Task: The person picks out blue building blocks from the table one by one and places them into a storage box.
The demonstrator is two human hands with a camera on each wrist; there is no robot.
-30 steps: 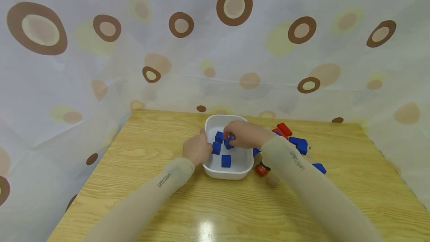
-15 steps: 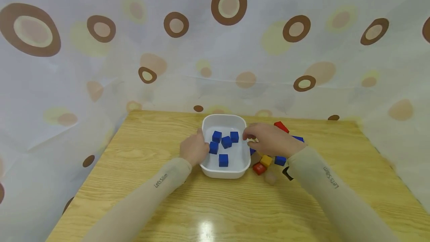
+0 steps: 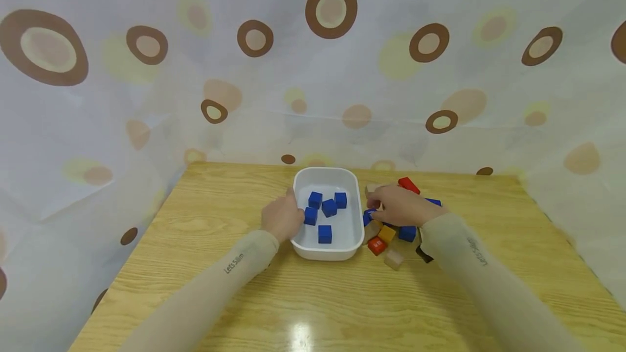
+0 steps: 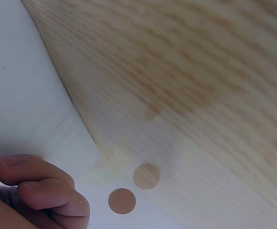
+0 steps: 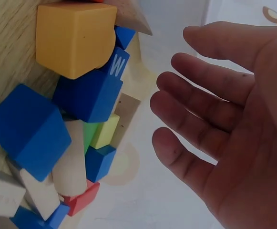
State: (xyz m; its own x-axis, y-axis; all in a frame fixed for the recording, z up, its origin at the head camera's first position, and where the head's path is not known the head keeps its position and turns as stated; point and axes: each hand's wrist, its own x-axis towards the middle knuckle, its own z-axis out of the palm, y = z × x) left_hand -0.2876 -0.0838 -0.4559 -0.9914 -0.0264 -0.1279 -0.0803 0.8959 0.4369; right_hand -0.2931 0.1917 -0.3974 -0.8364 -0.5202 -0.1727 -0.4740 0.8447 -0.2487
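A white plastic tub (image 3: pixel 326 254) stands on the table with several blue cubes (image 3: pixel 325 234) lying apart on its floor. My left hand (image 3: pixel 282 217) grips the tub's left rim; its curled fingers (image 4: pixel 52 195) show at the lower left of the left wrist view. Just right of the tub, my right hand (image 3: pixel 403 206) hovers over a pile of blocks. Its fingertips are right at a blue block (image 3: pixel 369 214) by the tub's wall. In the right wrist view the fingers (image 5: pixel 195 114) are spread and relaxed, with nothing between them.
The pile includes a yellow block (image 5: pixel 74 40), a red block (image 3: pixel 377 245), a plain wooden block (image 3: pixel 393 259), a blue cube (image 5: pixel 31 131) and a dark piece (image 3: pixel 424 253). Farther back lies a red block (image 3: pixel 408 185). A patterned sheet (image 3: pixel 313 80) hangs behind the table (image 3: pixel 274 303).
My right hand has come out of the tub, leaving a blue cube there, and moved right, then lowered over the pile. My left hand stays at the tub's rim.
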